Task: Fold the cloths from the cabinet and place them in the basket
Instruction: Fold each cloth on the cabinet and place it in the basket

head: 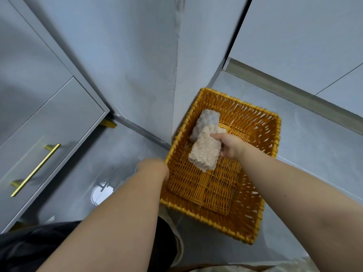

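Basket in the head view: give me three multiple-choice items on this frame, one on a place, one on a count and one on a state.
1. Where does the basket stand?
A. on the floor
B. on a table
C. on a shelf

2. How many folded cloths show inside the basket?
A. one
B. two
C. four

3. What is the right hand doing?
A. hanging idle
B. pulling a drawer handle
C. holding the beige cloth

Answers:
1 A, grey floor tiles show all around the basket.
2 B, a grey cloth lies at the far side, with the beige one overlapping its near end.
3 C, the thumb and fingers pinch the beige cloth's right edge.
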The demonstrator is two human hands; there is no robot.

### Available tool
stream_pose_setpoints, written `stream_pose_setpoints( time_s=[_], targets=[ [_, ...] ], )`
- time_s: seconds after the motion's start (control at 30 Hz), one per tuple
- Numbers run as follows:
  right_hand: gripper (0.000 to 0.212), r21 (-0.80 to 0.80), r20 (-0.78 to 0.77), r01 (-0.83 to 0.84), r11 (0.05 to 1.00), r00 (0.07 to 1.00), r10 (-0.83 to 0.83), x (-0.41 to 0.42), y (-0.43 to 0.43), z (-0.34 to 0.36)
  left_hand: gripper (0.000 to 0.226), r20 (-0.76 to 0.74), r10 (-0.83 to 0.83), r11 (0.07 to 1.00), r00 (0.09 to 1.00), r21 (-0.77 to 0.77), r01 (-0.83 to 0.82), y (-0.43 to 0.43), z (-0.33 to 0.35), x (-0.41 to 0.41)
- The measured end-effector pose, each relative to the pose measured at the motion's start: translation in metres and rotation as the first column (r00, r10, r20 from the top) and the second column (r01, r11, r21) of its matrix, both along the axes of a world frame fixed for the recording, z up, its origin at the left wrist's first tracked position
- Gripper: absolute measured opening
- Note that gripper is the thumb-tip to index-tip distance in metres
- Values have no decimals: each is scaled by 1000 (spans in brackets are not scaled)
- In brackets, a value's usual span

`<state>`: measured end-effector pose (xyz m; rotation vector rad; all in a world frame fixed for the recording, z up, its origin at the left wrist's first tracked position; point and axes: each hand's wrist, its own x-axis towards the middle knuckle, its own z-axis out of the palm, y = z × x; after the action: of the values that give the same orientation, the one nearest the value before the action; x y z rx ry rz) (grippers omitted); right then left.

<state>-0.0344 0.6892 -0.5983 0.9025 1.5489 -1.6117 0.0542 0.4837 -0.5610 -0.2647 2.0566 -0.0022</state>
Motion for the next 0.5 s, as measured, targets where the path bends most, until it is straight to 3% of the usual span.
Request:
stream_pose_setpoints(
  time_s=[0.03, 0.1, 0.2, 0.3, 0.4, 0.5],
  targets=[
    [40, 2, 2, -1, 1000, 1000, 1, 2, 1, -1, 54, 56, -21, 999, 998, -30, 22, -2, -2, 1],
    [40, 8, 10, 9, 1000, 1000, -9, 4, 2, -4, 58, 24, 18, 1000, 1000, -11, -17, -6, -5, 1],
    [37, 19, 25, 78, 997, 997, -78, 6, 6, -12, 28, -241, 176, 969, 955, 214, -124, -1, -5, -4],
    [39, 78, 22, 167, 983, 985, -169, 5, 12, -23, 17, -401, 212, 966, 891, 226, -128, 8, -7, -8],
    [43, 237, -55, 187, 953, 982, -179, 0, 19, -33, 15, -416, 225, 967, 881, 203, -151, 13, -9, -10],
    [45, 514, -158, 119, 849, 987, -43, -10, 32, -41, 14, -414, 251, 961, 875, 215, -173, 14, -16, -12]
  ],
)
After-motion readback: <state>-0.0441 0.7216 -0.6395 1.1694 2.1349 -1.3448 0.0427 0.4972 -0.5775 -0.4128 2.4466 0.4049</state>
